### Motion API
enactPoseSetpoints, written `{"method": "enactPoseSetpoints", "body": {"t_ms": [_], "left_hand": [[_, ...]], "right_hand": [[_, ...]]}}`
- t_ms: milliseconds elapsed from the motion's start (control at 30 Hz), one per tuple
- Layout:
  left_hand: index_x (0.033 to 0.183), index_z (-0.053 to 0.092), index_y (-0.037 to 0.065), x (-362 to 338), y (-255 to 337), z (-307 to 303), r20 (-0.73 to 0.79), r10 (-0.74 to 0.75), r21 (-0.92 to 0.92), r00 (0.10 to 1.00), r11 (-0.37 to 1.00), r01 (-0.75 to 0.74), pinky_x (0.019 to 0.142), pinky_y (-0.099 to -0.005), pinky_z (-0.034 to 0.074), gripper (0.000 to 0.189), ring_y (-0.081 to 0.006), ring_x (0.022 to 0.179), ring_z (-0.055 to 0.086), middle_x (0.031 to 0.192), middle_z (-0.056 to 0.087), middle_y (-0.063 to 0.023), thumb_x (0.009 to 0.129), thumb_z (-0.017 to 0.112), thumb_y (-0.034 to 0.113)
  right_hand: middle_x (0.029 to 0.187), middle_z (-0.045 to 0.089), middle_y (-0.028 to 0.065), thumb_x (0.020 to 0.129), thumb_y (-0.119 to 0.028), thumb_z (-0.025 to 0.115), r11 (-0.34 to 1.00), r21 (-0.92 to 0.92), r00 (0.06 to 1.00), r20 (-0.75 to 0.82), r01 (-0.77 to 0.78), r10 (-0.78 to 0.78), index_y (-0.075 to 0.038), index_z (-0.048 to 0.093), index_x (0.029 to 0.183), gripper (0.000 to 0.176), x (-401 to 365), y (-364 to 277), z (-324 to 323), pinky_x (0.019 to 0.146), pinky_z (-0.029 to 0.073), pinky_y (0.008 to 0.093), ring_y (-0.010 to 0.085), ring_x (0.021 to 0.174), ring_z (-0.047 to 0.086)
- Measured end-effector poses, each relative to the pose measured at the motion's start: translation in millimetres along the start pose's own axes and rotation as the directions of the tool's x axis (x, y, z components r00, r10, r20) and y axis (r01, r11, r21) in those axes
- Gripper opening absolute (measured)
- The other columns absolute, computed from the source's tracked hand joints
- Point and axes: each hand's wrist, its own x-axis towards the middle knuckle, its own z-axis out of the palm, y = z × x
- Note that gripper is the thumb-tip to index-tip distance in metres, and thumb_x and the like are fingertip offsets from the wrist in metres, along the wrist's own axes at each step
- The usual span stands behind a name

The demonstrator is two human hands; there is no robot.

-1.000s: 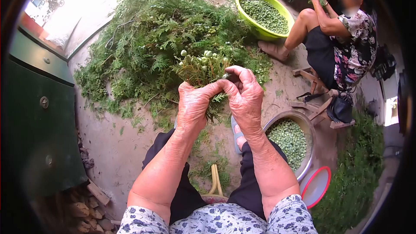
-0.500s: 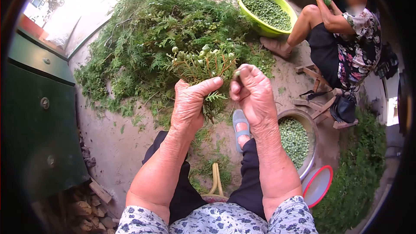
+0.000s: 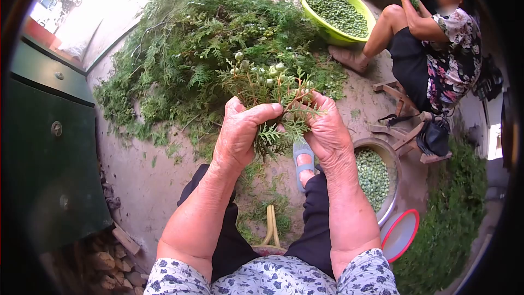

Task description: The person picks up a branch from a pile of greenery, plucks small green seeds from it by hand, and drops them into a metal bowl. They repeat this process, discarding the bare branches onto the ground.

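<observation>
Where the arborvitae bunch (image 3: 266,90) is held: left hand (image 3: 238,134) closed round its stems, above the floor (image 3: 142,191); right hand (image 3: 329,135) at its right side, fingertips partly behind foliage, so their grip cannot be told.
Yellow-green basin (image 3: 330,35): green cones (image 3: 339,15), near the co-worker's foot (image 3: 349,59).
Metal basin (image 3: 394,166): more green cones, left side overlapped by the right forearm (image 3: 349,202).
Red-rimmed bowl (image 3: 401,235): just beside the metal basin.
Branch heap (image 3: 180,65): beyond the hands.
Firewood (image 3: 106,265): lower left.

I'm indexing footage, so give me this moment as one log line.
left hand: holds leafy sprig; right hand: at sprig; metal basin: green cones; lime tub: more cones
</observation>
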Motion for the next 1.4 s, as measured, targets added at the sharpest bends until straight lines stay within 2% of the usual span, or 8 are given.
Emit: {"method": "enactPoseSetpoints", "body": {"t_ms": [300,500,567,800,900,967,1033,1400], "left_hand": [[0.088,0.061,-0.003,1,-1,3,0.071,0.034,-0.088,0.997,0.996,-0.028,0.058,-0.0255,0.052,0.017,-0.0137,0.065,0.063,0.080,0.065,-0.0085,0.072,0.063,-0.005],[0.095,0.062,-0.002,4,-11,2,0.029,0.162,-0.098,0.986,0.983,-0.158,0.065,-0.0252,0.051,0.023,-0.0119,0.071,0.061,0.087,0.065,-0.0070,0.072,0.061,-0.006],[0.099,0.061,-0.001,2,-11,4,0.003,0.229,-0.018,0.973,0.973,-0.229,0.070,-0.0257,0.049,0.026,-0.0113,0.077,0.061,0.091,0.065,-0.0053,0.073,0.060,-0.006],[0.099,0.061,0.000,4,-19,5,-0.019,0.321,0.027,0.947,0.947,-0.321,0.071,-0.0254,0.049,0.026,-0.0106,0.078,0.060,0.092,0.065,-0.0047,0.074,0.060,-0.005],[0.095,0.062,-0.001,3,-15,4,-0.055,0.183,-0.079,0.982,0.979,-0.187,0.066,-0.0256,0.049,0.023,-0.0112,0.072,0.060,0.087,0.065,-0.0052,0.073,0.062,-0.004],[0.089,0.063,-0.002,7,-12,-2,-0.115,0.071,-0.069,0.991,0.994,-0.080,0.060,-0.0258,0.049,0.017,-0.0119,0.066,0.060,0.081,0.065,-0.0056,0.072,0.063,-0.001],[0.084,0.064,-0.002,3,-9,6,-0.227,0.078,-0.122,0.971,0.987,-0.108,0.057,-0.0257,0.049,0.012,-0.0122,0.062,0.059,0.074,0.064,-0.0050,0.072,0.065,0.000],[0.079,0.064,0.002,4,-10,3,-0.038,0.062,0.010,0.997,0.998,-0.062,0.052,-0.0237,0.039,0.009,-0.0082,0.053,0.050,0.066,0.060,-0.0010,0.073,0.068,0.007]], "right_hand": [[0.090,0.065,0.0061,0.082,-0.002,0.063,0.997,-0.013,0.996,0.052,0.079,-0.078,0.001,0.061,0.100,0.019,-2,4,-1,0.064,0.054,0.0253,0.0112,0.074,0.062],[0.090,0.066,0.0050,0.082,0.002,0.061,0.925,-0.290,0.965,-0.022,0.244,-0.262,0.003,0.061,0.099,0.017,-2,12,13,0.071,0.048,0.0233,0.0082,0.078,0.058],[0.088,0.066,0.0054,0.082,0.002,0.060,0.752,-0.581,0.923,-0.003,0.312,-0.385,0.004,0.061,0.100,0.018,-1,14,12,0.071,0.047,0.0238,0.0087,0.078,0.058],[0.083,0.066,0.0072,0.082,0.001,0.059,0.539,-0.777,0.843,-0.020,0.326,-0.538,0.003,0.060,0.094,0.012,-2,16,13,0.068,0.046,0.0257,0.0105,0.077,0.060],[0.084,0.064,0.0060,0.082,0.001,0.056,0.721,-0.644,0.900,-0.114,0.256,-0.421,0.002,0.058,0.095,0.013,0,11,11,0.067,0.048,0.0270,0.0148,0.076,0.061],[0.088,0.061,0.0058,0.082,0.000,0.053,0.996,0.091,0.960,-0.279,0.006,0.020,0.000,0.055,0.100,0.018,-1,3,9,0.067,0.050,0.0282,0.0179,0.076,0.061],[0.091,0.059,0.0063,0.082,-0.001,0.050,0.997,0.074,0.970,-0.243,-0.001,0.019,-0.002,0.053,0.103,0.021,-1,-2,4,0.068,0.051,0.0301,0.0169,0.079,0.059],[0.096,0.061,0.0030,0.093,-0.028,0.050,0.991,0.137,1.000,-0.009,0.004,-0.003,-0.004,0.057,0.110,0.030,6,3,-4,0.061,0.048,0.0277,0.0117,0.080,0.056]]}}
